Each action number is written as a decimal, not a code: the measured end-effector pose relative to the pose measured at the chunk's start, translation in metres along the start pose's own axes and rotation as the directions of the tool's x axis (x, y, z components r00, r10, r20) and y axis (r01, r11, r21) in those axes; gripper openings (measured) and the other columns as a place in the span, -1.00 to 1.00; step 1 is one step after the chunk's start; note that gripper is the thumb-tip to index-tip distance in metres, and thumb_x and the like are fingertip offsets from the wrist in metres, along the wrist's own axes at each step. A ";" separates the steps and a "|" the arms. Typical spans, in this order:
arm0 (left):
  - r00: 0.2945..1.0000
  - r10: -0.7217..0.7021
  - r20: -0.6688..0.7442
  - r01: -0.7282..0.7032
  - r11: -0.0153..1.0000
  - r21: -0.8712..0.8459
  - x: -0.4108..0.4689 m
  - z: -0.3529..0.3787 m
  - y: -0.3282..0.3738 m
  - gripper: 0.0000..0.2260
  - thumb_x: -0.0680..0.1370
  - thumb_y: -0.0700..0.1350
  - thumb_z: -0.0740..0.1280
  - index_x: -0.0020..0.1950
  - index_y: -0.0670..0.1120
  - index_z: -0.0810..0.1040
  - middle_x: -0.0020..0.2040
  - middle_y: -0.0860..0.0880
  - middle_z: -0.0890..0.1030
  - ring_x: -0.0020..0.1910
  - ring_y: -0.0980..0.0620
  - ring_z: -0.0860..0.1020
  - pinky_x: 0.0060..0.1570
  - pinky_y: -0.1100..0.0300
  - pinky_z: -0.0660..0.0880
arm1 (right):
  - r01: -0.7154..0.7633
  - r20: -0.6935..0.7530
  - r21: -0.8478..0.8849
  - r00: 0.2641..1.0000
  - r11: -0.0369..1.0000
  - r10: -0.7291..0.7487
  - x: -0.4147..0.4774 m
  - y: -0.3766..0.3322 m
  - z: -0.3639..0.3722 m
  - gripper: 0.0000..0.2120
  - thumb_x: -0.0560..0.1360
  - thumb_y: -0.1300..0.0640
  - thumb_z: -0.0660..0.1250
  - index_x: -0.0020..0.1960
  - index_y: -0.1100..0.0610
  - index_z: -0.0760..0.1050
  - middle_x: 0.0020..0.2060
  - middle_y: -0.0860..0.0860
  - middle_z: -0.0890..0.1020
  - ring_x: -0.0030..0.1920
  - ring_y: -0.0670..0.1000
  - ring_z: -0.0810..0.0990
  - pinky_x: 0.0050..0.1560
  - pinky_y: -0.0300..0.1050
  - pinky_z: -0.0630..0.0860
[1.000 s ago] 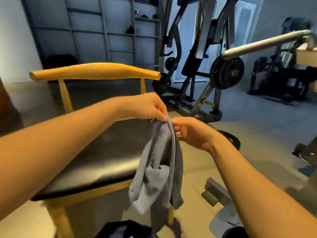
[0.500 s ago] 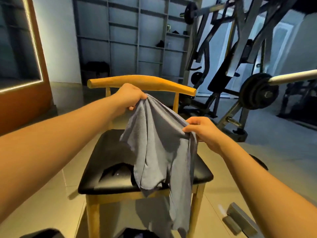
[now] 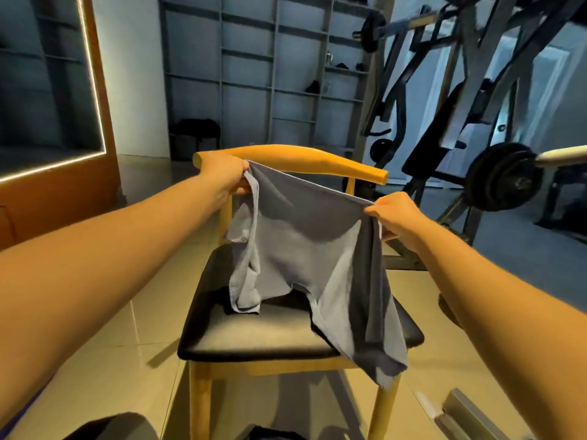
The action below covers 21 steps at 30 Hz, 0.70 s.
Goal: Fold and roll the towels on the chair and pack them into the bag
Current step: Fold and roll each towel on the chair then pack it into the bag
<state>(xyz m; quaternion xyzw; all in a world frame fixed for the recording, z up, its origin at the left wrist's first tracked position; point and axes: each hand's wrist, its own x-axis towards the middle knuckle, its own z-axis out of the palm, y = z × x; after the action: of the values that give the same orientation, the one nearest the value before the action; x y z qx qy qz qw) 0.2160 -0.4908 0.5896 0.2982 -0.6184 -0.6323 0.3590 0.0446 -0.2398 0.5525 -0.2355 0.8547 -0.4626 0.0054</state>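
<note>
Towel (image 3: 305,242) hangs spread over the chair (image 3: 320,158), lower folds touching the seat (image 3: 241,335), one corner draping past its near right edge. Left hand (image 3: 222,176) pinches the top left corner, right hand (image 3: 394,217) the top right. Near, a dark shape (image 3: 273,435), cut off; contents unseen.

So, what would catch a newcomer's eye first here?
The grey towel, held up at the centre: the left hand and the right hand each pinch a top corner. Its lower end drapes over the black seat of the wooden chair. To the right stands a dark weight machine.
</note>
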 end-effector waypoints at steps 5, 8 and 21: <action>0.998 0.050 -0.030 -0.051 0.999 -0.010 0.013 0.000 0.006 -0.77 0.58 -0.33 0.29 0.23 -0.33 0.53 0.05 -0.23 0.66 -0.05 -0.14 0.67 -0.33 0.12 0.66 | 0.020 -0.075 0.110 0.997 0.994 -0.011 0.036 -0.046 -0.006 -0.90 0.61 0.22 0.22 0.07 0.22 0.47 0.01 0.17 0.60 -0.02 0.18 0.60 0.08 0.11 0.61; 0.994 0.104 -0.033 -0.101 0.991 0.088 0.014 -0.001 -0.008 -0.81 0.60 -0.28 0.32 0.19 -0.28 0.59 0.02 -0.21 0.66 -0.03 -0.15 0.67 -0.04 0.00 0.68 | 0.110 -0.092 0.051 0.990 0.993 -0.105 0.039 -0.051 0.002 -0.85 0.61 0.21 0.18 0.05 0.21 0.52 -0.02 0.18 0.60 -0.05 0.16 0.56 0.14 0.20 0.59; 0.894 0.018 0.447 -0.304 0.758 0.578 -0.024 -0.023 -0.164 -0.80 0.51 -0.20 0.48 0.09 -0.01 0.62 -0.15 -0.06 0.68 -0.14 -0.04 0.68 -0.16 0.20 0.58 | -0.125 0.134 -0.097 0.982 0.987 0.137 -0.028 0.110 0.071 -0.89 0.44 0.32 0.33 -0.26 0.22 0.53 -0.44 0.12 0.54 -0.39 0.12 0.53 -0.39 -0.04 0.52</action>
<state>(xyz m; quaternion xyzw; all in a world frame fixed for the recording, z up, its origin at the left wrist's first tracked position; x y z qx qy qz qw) 0.2343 -0.4876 0.4230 0.2045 -0.8801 -0.4008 0.1517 0.0420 -0.2331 0.4189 -0.2107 0.8853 -0.4057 0.0854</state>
